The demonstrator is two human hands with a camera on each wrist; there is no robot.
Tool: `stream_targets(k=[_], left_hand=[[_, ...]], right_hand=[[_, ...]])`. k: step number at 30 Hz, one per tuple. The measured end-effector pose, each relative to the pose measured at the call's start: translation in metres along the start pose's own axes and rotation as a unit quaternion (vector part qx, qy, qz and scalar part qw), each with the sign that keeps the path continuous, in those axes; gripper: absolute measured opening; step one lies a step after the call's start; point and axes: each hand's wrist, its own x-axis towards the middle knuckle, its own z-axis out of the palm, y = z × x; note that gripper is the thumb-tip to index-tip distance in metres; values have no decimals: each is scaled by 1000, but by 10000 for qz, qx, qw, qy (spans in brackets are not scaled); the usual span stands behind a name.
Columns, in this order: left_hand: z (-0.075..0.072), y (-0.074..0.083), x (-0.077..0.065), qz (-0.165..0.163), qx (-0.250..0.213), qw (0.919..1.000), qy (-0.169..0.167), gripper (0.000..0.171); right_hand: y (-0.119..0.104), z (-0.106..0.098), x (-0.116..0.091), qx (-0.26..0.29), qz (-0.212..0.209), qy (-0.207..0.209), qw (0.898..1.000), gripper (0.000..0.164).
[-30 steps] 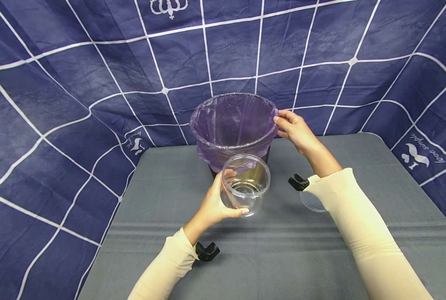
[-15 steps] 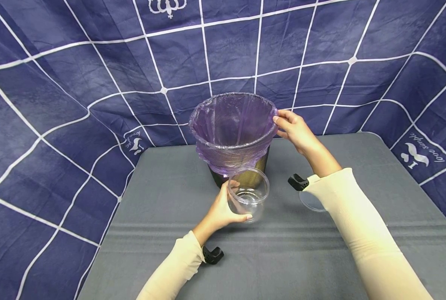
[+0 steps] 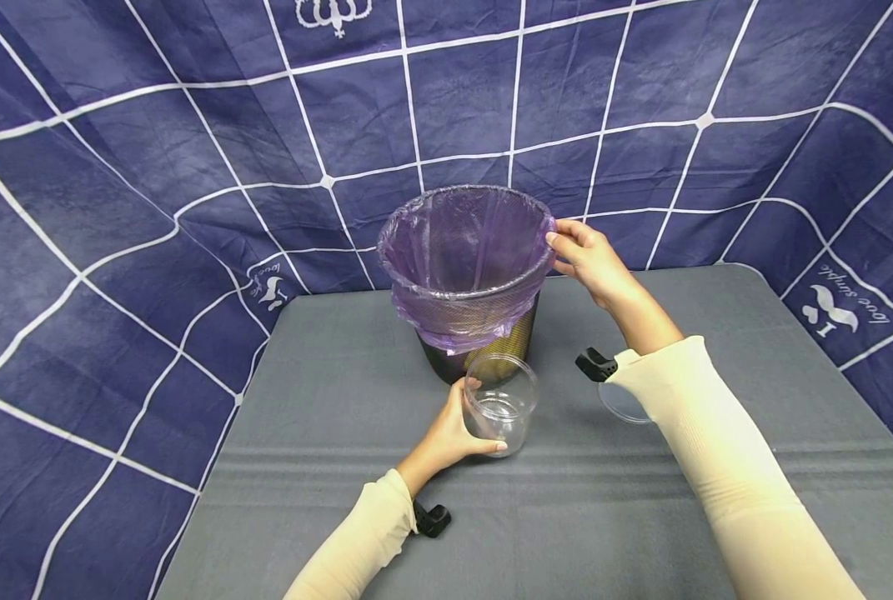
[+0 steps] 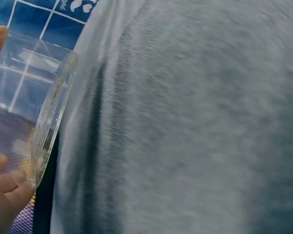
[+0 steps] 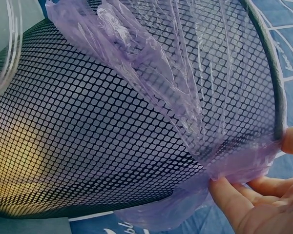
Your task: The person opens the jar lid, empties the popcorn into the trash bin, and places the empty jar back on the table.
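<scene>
A clear round plastic tub point(image 3: 519, 412) is gripped in my left hand point(image 3: 446, 437), thumb on its near side and fingers on its far side. Its open mouth faces up; the left wrist view shows its clear wall point(image 4: 19, 73) between thumb and fingers. Whether its base touches the cloth is unclear. Right behind it stands a black mesh wastebasket point(image 3: 519, 337), lined with a thin purple bag point(image 3: 446, 321) folded over the rim. My right hand point(image 3: 599, 265) pinches the basket's right rim through the bag, thumb and fingers on either side.
A clear round lid point(image 3: 624, 406) lies on the grey cloth-covered table point(image 3: 326, 400), partly hidden by the right sleeve. Something yellow point(image 5: 17, 146) shows through the basket's mesh. Blue curtain point(image 3: 461, 100) with white lines stands close behind and at both sides.
My left hand has brought the tub down and toward me, slightly right, away from the basket, uncovering more of its front. The right hand stays on the rim.
</scene>
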Motion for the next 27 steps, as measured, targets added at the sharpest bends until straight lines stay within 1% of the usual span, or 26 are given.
stream_targets(k=[3,8,13,15,17,20,23,25,27], left_hand=[[1,-4,-2,-66,-37,10000,-9,91],[2,-12,-4,-129,-220,9996,-70,94],[10,-42,-3,-156,-35,9999,-15,103],[13,-51,-3,-198,101,9998,21,106],[14,-52,-3,-197,151,9997,29,110],[14,-52,-2,-67,307,9995,84,116],[13,-52,-2,47,484,9987,138,122],[11,-50,-3,34,664,9977,140,124],[9,-48,-3,-39,851,9963,96,128]], right_hand=[[1,0,1,-3,-10,-30,10000,48],[2,0,3,-14,-13,57,10000,47],[3,1,4,-66,-22,105,9999,47],[3,1,4,-135,-22,141,9998,48],[4,0,3,-226,-34,174,9996,49],[4,0,1,-270,-79,200,9994,50],[4,0,-2,-185,-224,218,9993,50],[3,-1,-5,-183,-378,220,9989,51],[2,-2,-9,-328,-552,279,9975,51]])
